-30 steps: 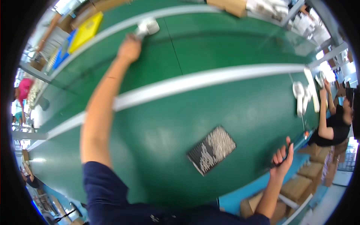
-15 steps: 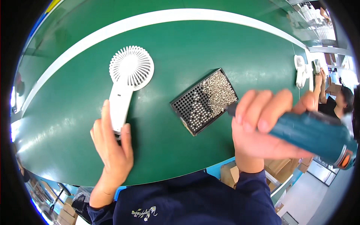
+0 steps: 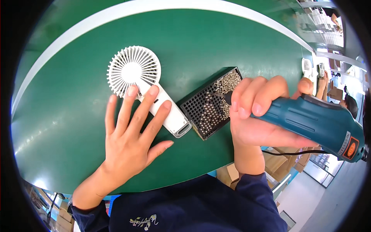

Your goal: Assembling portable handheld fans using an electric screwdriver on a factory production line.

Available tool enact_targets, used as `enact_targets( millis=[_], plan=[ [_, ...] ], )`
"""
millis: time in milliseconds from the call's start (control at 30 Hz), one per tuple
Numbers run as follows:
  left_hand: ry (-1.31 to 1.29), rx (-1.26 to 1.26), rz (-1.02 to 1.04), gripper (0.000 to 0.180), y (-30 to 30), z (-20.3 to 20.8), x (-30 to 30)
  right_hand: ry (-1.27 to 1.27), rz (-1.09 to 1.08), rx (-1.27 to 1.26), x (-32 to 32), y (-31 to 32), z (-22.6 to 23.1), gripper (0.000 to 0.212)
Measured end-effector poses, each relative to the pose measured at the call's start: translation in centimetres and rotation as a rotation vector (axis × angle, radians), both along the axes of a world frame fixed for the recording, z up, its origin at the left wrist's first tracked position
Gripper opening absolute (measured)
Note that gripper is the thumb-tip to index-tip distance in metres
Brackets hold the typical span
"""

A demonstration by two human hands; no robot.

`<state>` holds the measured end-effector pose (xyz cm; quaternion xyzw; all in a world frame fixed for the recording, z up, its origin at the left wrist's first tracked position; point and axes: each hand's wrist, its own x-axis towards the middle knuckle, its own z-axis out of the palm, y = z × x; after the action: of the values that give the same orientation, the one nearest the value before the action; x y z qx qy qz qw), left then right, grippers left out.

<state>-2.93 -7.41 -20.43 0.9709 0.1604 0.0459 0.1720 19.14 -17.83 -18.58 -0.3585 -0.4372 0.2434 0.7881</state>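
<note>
A white handheld fan lies on the green table, its round slatted head at the far left and its handle angled toward me on the right. My left hand is spread over it, fingertips at the neck and lower rim of the head. In my right hand is a teal electric screwdriver, its bit pointing left over a black screw tray. Small silver screws fill many of the tray's holes and lie heaped at its right end. My right fingers hide part of the tray.
A long white strip curves across the far side of the green table. Other white fans rest at the right edge, near another person's arm. A black cord hangs from the screwdriver. Cardboard boxes stand below the table.
The fan has turned, its handle swinging right toward the screw tray. My left hand has let go of the handle and spread open. The screwdriver bit has shifted left over the tray.
</note>
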Motion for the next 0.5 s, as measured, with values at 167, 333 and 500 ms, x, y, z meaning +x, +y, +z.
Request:
enact_targets(
  millis=[167,333,500],
  plan=[
    [0.003,0.057,0.039,0.064,-0.30,-0.53,-0.05,0.036,-0.038,-0.048,-0.49,0.14,0.36,0.085],
    [-0.002,0.021,0.034,0.063,-0.09,-0.82,-0.13,0.038,-0.016,-0.041,-0.53,0.44,-0.13,0.083],
    [-0.007,0.023,0.038,0.061,-0.21,-0.50,0.17,0.029,-0.034,-0.051,-0.40,0.52,0.17,0.085]
  ],
)
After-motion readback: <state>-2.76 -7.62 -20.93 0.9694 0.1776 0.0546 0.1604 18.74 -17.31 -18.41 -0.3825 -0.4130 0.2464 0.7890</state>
